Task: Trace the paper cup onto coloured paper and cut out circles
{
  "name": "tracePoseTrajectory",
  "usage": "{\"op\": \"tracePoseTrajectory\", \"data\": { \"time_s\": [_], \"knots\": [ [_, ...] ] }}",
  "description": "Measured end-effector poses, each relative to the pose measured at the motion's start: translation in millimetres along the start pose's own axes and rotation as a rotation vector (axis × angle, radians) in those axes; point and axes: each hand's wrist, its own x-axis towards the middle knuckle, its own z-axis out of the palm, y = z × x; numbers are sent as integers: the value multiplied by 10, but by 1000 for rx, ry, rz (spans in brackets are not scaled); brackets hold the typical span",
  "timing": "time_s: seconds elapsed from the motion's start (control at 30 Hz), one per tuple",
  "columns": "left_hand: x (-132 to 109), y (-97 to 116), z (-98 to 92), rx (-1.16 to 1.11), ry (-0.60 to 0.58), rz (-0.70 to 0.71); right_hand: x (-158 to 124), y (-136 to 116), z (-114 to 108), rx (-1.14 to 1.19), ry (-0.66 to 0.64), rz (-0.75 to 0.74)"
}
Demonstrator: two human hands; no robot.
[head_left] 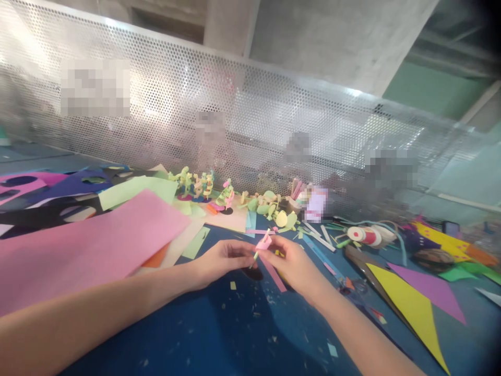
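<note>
My left hand point(223, 261) is closed, with fingertips pinching a thin pale green stick point(256, 255) above the dark blue table. From the other side, my right hand point(293, 260) is closed on a small pink strip point(265, 242) bent around the stick. The stick leans, its pale tip poking out above the pink. A black disc point(254, 273) shows just under the fingertips; whether it is joined to the stick I cannot tell. Another straight pink strip point(277, 279) slants down beside my right hand. The exact grip is partly hidden by the fingers.
A large pink sheet point(117, 240) and other coloured sheets cover the left. Small figures on sticks point(195, 183) and pale green cut pieces point(270, 203) line the back, before a perforated metal screen point(156, 99). Right lie a thread spool point(364, 236) and a yellow sheet point(410, 308).
</note>
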Motion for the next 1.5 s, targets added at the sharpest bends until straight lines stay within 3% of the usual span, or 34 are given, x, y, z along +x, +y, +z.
{"op": "tracePoseTrajectory", "data": {
  "time_s": [0.33, 0.53, 0.73, 0.8, 0.9, 1.0, 1.1, 1.17, 1.27, 1.37, 1.5],
  "knots": [
    [-1, 0, 10, -31, 19, -4, -11, 5, -33, 117, -78, 61],
    [8, -15, 8, -38, 33, -28, -17, 13, -11, 131, -73, 25],
    [3, 13, 21, -73, 33, 19, -64, -34, -243, 231, -210, 95],
    [3, 25, 25, -65, 43, 16, -81, -19, -338, 114, -208, 37],
    [8, 29, 26, -43, 56, 15, -120, -23, -380, -278, -100, -129],
    [16, 9, 20, -28, 64, 25, -181, -90, -295, -639, 3, -383],
    [22, -27, 18, 33, 101, 39, -248, -189, -156, -918, 11, -637],
    [20, -44, 25, 94, 119, 59, -289, -248, -68, -1081, 1, -729],
    [-1, -43, 47, 170, 116, 84, -334, -326, 33, -1215, -26, -815],
    [-34, -25, 71, 421, 139, 149, -347, -412, 92, -1258, -66, -845],
    [-71, -9, 99, 784, 142, 302, -313, -534, 106, -1177, -126, -642]
  ]
}}
